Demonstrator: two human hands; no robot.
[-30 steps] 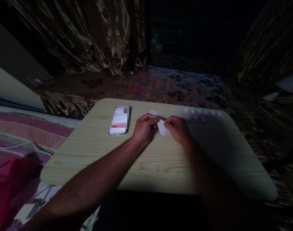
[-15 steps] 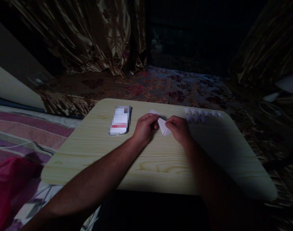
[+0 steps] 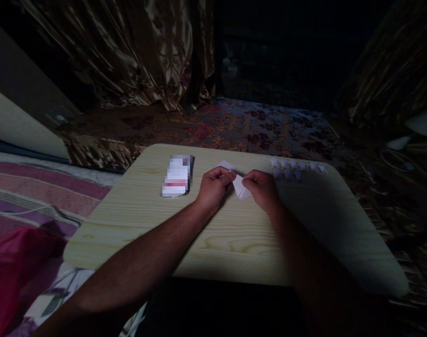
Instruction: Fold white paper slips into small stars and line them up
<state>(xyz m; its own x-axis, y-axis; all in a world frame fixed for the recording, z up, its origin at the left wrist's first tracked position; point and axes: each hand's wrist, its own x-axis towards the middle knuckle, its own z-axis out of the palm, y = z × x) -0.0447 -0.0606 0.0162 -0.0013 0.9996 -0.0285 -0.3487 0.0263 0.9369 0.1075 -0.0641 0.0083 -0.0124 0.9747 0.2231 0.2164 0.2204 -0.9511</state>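
Both of my hands pinch a small white folded paper just above a light wooden table. My left hand grips its left edge with curled fingers. On the paper's right side, my right hand holds it the same way. Another white paper piece lies on the table just behind my left hand.
A blurred phone-sized item lies left of my hands. Several small folded paper pieces sit in rows at the table's far right. A striped cloth and a pink bag lie to the left, patterned curtains behind.
My hands have drawn a little closer together on the folded paper. The view has shifted slightly; nothing else has moved.
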